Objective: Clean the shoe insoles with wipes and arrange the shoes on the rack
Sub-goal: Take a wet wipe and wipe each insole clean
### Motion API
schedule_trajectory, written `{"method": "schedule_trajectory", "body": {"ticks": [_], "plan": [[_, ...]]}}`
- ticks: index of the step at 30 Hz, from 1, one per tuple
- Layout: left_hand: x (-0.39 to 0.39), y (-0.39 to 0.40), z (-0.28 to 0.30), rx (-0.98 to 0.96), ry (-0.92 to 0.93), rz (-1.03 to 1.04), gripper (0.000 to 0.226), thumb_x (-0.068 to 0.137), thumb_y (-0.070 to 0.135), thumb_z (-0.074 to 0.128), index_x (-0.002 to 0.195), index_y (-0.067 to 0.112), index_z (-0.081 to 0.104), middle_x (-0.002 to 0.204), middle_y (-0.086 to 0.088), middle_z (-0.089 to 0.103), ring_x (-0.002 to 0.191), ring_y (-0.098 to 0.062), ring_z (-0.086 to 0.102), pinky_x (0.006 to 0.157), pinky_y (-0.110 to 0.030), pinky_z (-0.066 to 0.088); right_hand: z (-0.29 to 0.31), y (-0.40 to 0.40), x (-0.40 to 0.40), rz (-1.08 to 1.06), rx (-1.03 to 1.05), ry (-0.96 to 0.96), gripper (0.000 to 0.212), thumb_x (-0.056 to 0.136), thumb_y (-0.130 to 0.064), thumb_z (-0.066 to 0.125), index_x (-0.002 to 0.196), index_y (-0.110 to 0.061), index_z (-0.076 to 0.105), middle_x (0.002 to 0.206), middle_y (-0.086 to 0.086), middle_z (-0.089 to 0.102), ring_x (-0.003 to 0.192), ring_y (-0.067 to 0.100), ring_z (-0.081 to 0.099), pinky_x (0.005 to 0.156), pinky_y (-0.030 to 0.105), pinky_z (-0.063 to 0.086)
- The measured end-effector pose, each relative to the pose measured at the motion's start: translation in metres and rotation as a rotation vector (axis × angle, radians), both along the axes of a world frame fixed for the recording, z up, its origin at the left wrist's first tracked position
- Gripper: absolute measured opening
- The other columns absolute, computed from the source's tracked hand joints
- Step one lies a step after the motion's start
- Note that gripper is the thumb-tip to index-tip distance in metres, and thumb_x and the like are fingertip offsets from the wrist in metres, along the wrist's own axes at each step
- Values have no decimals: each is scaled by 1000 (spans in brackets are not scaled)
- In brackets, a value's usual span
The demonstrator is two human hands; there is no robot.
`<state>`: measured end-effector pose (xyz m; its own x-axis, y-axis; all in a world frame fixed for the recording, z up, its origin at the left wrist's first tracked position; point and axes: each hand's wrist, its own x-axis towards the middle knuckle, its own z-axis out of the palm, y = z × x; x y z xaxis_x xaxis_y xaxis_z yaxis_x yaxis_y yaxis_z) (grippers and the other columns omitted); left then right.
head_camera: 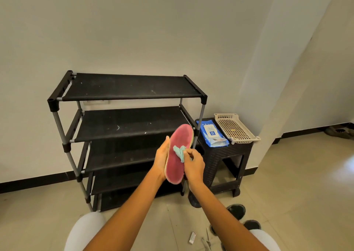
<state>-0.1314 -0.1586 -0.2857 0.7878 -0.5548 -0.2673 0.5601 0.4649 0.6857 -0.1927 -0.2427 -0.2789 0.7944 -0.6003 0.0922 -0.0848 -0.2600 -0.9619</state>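
Observation:
A pink insole (pixel 177 164) stands nearly upright in front of me, toe end up. My left hand (pixel 161 159) holds it along its left edge, fingers behind it. My right hand (pixel 193 163) pinches a crumpled pale green wipe (pixel 180 152) and presses it against the insole's middle. Behind them stands the black shoe rack (pixel 126 95), its shelves bare. Two black shoes (pixel 237 211) (pixel 251 225) lie on the floor at the lower right, partly hidden by my right arm.
A dark woven stool (pixel 228 155) right of the rack carries a blue wipes pack (pixel 211 134) and a beige perforated basket (pixel 236 128). Small objects, one a white lighter-like item (pixel 192 237), lie on the tiled floor. My knees show at the bottom.

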Motion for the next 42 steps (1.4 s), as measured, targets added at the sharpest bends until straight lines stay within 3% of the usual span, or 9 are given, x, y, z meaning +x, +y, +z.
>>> {"method": "schedule_trajectory", "body": {"ticks": [4,7,12,17,20,27,33,39,42], "plan": [[-14,1,-13,9,35,-49,45,95,45,39,107,9,62,84,-12,71,74,-24,68,62,-31,56,-5,5,6,1,-467,111,24,92,-34,53,101,-18,67,113,0,53,107,15,50,83,27,47],[-9,7,-15,-80,123,1,52,96,47,33,118,7,58,92,-14,70,87,-27,64,69,-34,58,-12,8,-6,102,-725,13,21,89,-35,59,101,-22,71,120,-4,54,117,13,42,96,27,37],[2,14,-25,-132,198,30,62,95,51,32,133,5,48,122,-21,60,103,-32,64,86,-45,53,-15,0,-30,442,-773,-131,16,86,-29,63,95,-19,73,112,-6,58,109,1,40,92,15,34],[-3,4,-27,-35,104,20,45,99,39,34,114,5,58,81,-12,71,69,-24,68,59,-31,57,10,-17,-7,181,-497,-113,11,92,-24,56,92,-19,66,94,-3,61,86,7,55,69,20,47],[-6,-5,-17,-36,88,-4,39,99,36,35,101,7,61,72,-11,70,61,-22,69,52,-27,56,8,-13,12,206,-709,47,20,95,-27,51,104,-20,67,99,-1,66,90,10,55,69,19,46],[15,2,-23,-126,222,34,58,96,50,30,129,7,51,117,-21,63,98,-34,66,92,-46,46,1,-5,-14,434,-910,-81,21,87,-29,56,86,-16,73,86,-1,68,83,6,55,74,22,51],[9,-10,-1,56,97,6,47,100,40,30,115,4,57,85,-14,68,83,-28,59,76,-38,47,20,-34,-5,151,-604,20,20,92,-23,53,105,-19,67,94,-5,62,84,2,49,64,9,35],[15,-30,14,-9,141,-7,40,97,36,34,101,8,61,76,-13,70,74,-25,66,72,-36,52,28,-32,1,257,-896,65,29,95,-35,47,94,-17,70,85,-5,57,82,5,44,60,13,30],[23,-39,14,-71,190,-10,48,98,44,32,115,5,56,101,-24,68,102,-36,62,93,-45,47,17,-35,-14,292,-993,-81,23,92,-29,54,93,-16,73,88,-3,65,87,5,47,72,15,37]]}}
